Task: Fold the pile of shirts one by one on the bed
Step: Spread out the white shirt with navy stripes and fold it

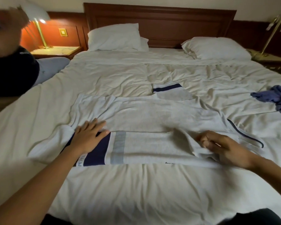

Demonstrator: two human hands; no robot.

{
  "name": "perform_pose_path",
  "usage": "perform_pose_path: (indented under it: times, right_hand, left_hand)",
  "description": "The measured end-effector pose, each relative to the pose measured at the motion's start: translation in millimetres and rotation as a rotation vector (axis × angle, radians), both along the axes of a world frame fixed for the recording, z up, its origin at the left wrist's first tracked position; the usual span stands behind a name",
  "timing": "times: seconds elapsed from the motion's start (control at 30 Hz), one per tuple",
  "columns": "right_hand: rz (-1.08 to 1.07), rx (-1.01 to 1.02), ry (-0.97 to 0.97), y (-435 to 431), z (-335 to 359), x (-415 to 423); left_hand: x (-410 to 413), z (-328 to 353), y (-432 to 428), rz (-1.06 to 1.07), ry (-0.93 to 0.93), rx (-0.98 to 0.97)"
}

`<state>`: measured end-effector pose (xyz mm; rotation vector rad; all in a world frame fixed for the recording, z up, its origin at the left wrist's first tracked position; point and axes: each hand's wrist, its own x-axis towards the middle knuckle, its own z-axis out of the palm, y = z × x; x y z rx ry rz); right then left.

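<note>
A light grey shirt [152,117] with navy bands lies spread sideways across the white bed [136,192], its near edge folded over toward the middle. My left hand [89,135] rests flat with straight fingers on the navy-banded part at the left. My right hand [224,148] has curled fingers and pinches the folded flap of the grey shirt at the right. One sleeve with a navy stripe [167,88] sticks out on the far side. A crumpled blue shirt [276,98] lies at the bed's right edge.
Two white pillows [115,37] [217,47] lean against the dark wooden headboard [161,21]. A person in dark clothing [11,70] sits at the left edge of the bed. A lit brass lamp [40,30] stands on the left nightstand, another lamp [272,33] on the right.
</note>
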<state>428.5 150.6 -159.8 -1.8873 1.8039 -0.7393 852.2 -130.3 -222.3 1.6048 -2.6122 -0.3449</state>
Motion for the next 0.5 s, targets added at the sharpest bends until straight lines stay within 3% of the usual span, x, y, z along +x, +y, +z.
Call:
perform_pose_path:
  times: [0.1, 0.2, 0.27, 0.4, 0.5]
  right_hand:
    - [-0.023, 0.145, -0.18, -3, 5, -3]
    - [-0.084, 0.015, -0.17, -33, 10, 4]
    - [-0.13, 0.033, -0.056, -67, 7, 11]
    - [-0.094, 0.347, 0.381, -155, -33, 23]
    - [-0.157, 0.356, 0.591, -209, -61, 31]
  left_hand:
    - [1, 3, -14, 0.095, -0.067, 0.062]
    - [-4, 11, -38, 0.159, -0.099, 0.093]
    - [-6, 16, -56, 0.186, -0.13, 0.032]
    - [6, 15, -95, 0.399, -0.045, -0.023]
    - [13, 13, -123, 0.499, 0.164, -0.075]
